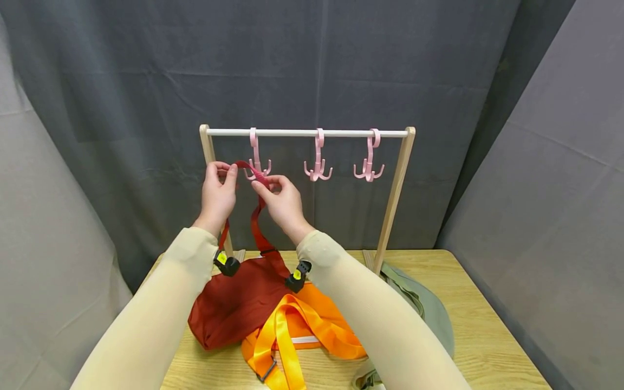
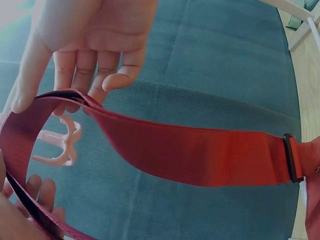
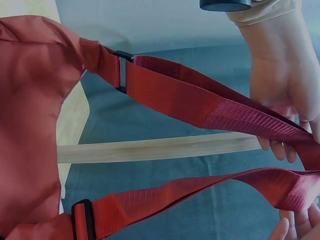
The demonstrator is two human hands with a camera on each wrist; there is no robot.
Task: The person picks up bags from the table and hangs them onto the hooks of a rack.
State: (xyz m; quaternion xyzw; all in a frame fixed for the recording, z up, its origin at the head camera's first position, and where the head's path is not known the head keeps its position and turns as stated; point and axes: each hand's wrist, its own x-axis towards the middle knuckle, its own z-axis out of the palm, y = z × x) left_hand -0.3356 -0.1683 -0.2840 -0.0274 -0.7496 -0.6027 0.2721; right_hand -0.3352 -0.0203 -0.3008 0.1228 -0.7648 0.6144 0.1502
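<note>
My head cam looks forward-down at the far rack (image 1: 287, 132), wrist cams (image 1: 228, 265) sit way closer, both catching the red strap (image 2: 200, 155)

Left pink hook (image 1: 255, 153) is just past our fingers (image 1: 262, 191), and the red strap (image 1: 255, 223) spans the space between them. White rail (image 1: 287, 132) blocks above. Right of our fingers there's a decent gap before the middle hook (image 1: 318, 156); behind the left ones, a wooden post (image 1: 208, 146).

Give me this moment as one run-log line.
left hand: holds red strap; right hand: holds red strap; strap: near leftmost pink hook; middle hook: bare
</note>
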